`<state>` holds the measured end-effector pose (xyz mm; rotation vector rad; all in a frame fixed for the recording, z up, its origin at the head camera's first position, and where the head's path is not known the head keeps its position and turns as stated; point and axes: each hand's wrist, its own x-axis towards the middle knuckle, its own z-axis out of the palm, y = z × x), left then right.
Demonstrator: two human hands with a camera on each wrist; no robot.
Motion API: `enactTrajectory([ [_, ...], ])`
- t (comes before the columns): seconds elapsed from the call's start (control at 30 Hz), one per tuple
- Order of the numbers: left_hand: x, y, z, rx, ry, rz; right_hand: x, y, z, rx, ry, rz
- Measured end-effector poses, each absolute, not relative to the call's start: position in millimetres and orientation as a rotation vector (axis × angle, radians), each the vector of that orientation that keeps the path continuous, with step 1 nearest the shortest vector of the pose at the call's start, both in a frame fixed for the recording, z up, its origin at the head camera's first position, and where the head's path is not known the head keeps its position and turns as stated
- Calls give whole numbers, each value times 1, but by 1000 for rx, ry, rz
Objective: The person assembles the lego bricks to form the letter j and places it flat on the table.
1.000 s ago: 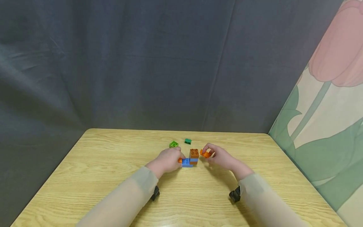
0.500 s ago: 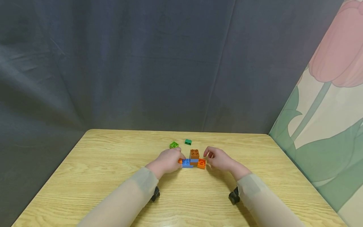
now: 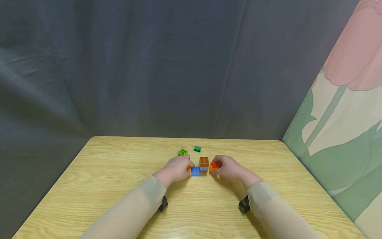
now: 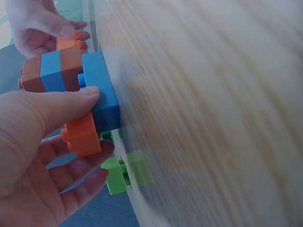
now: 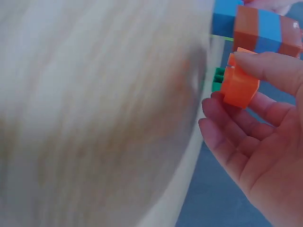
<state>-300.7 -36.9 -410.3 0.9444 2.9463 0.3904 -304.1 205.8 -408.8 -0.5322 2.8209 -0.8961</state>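
In the head view, my left hand (image 3: 176, 168) grips a build of plastic building bricks on the table. Its thumb presses a blue brick (image 4: 105, 94) while its fingers curl round an orange brick (image 4: 81, 135) at that brick's left end. A short tower (image 3: 204, 165) of brown, blue and brown layers rises from the blue brick's right end. Just right of the tower, my right hand (image 3: 229, 167) pinches another orange brick (image 5: 241, 85) between thumb and fingers. That one is upside down, studs toward the table, and apart from the build.
Behind the build lie a lime-green brick (image 3: 182, 152), upside down, and a small dark green brick (image 3: 197, 149). The wooden table (image 3: 125, 152) ends at a dark curtain (image 3: 167, 83); a flower-patterned cloth (image 3: 334, 149) hangs at the right.
My right hand lets go of the orange brick, which lies beside the tower half a second ago, and now pinches it again, slightly farther back. My left hand stays on the build.
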Motion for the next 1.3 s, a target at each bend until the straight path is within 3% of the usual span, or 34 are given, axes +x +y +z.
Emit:
enactTrajectory([
  [0.47,-301,-38,-411,984,2950,400,-299,204,-384,-713,2888,-1100],
  [0.8,-302,-39,-413,989,2954,402,-297,202,-380,-635,2892,-1182],
  [1.3,-303,-36,-413,951,2946,384,-294,192,-376,-736,2782,-1293],
])
